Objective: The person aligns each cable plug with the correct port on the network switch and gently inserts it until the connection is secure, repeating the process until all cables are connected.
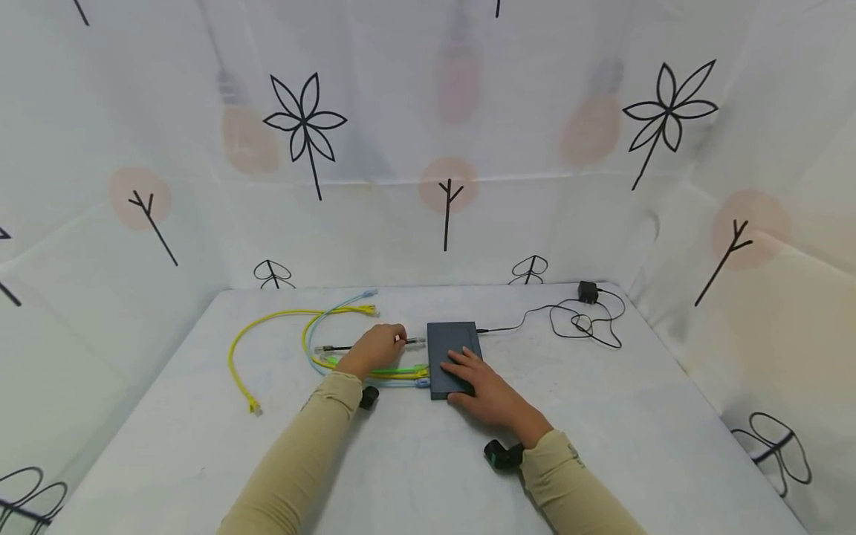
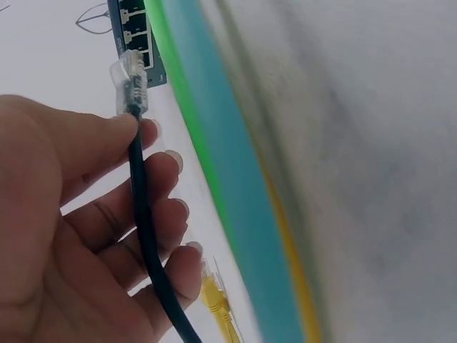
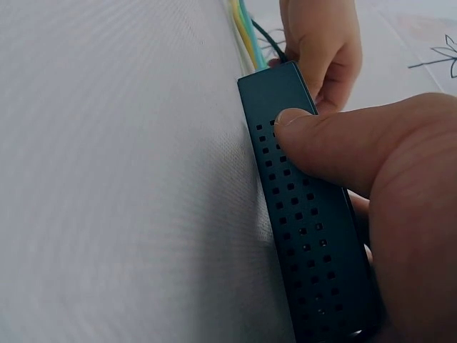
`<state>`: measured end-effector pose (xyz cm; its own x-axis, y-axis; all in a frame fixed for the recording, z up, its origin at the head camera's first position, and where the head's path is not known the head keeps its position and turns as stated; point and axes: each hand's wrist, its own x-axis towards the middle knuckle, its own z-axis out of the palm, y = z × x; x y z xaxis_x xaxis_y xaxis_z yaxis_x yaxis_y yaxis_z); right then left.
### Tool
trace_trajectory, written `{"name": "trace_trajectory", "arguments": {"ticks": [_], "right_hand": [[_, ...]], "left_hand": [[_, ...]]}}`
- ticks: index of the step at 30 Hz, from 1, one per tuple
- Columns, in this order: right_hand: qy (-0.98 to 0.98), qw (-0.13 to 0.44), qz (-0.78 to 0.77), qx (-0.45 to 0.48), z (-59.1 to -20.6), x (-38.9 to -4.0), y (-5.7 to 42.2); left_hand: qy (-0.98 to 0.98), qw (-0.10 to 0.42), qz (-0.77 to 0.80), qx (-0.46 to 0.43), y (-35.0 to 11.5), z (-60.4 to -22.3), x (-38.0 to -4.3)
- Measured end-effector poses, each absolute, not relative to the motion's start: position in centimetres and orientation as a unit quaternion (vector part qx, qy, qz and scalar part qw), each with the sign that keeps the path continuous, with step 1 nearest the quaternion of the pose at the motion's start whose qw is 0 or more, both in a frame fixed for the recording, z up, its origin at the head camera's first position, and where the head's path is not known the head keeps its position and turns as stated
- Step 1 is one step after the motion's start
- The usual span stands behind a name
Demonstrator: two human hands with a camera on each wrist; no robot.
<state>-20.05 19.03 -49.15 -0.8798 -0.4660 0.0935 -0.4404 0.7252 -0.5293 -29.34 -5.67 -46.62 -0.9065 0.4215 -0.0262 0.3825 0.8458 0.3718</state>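
Observation:
My left hand point(image 1: 376, 348) pinches a black network cable point(image 2: 145, 232) between thumb and forefinger, just behind its clear plug point(image 2: 131, 84). That plug points at the port side of a dark grey network switch point(image 1: 443, 340), a short gap from it in the head view. Its other end lies to the left on the table. My right hand point(image 1: 491, 392) rests on the switch, fingers spread over the top and thumb pressed to the vented side. Green point(image 1: 404, 369), yellow point(image 1: 401, 376) and light blue cables point(image 1: 400, 384) run to the switch's port side nearer me.
A loose yellow cable point(image 1: 231, 357) curves across the table's left part. Light blue and yellow cable ends lie behind my left hand. From the switch's right side a thin black cord point(image 1: 515, 327) leads to a power adapter point(image 1: 588, 292) at the back right. Printed white cloth surrounds the table.

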Motion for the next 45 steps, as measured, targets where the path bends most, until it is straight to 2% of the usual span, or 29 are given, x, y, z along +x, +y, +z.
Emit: {"name": "trace_trajectory", "arguments": {"ticks": [5,13,25,45], "right_hand": [[0.93,0.025,-0.275,-0.24,-49.1,-20.1,19.0],[0.93,0.026,-0.277,-0.24,-49.2,-20.3,19.1],[0.929,0.03,-0.279,-0.239,-49.1,-20.3,19.0],[0.93,0.03,-0.281,-0.237,-49.1,-20.3,19.0]], "left_hand": [[0.958,0.052,0.176,0.218,-5.7,-46.4,-29.0],[0.947,0.09,0.205,0.23,-6.1,-46.5,-28.9],[0.947,0.053,0.178,0.262,-6.1,-47.0,-29.1],[0.944,0.058,0.194,0.26,-6.1,-47.3,-28.4]]}}
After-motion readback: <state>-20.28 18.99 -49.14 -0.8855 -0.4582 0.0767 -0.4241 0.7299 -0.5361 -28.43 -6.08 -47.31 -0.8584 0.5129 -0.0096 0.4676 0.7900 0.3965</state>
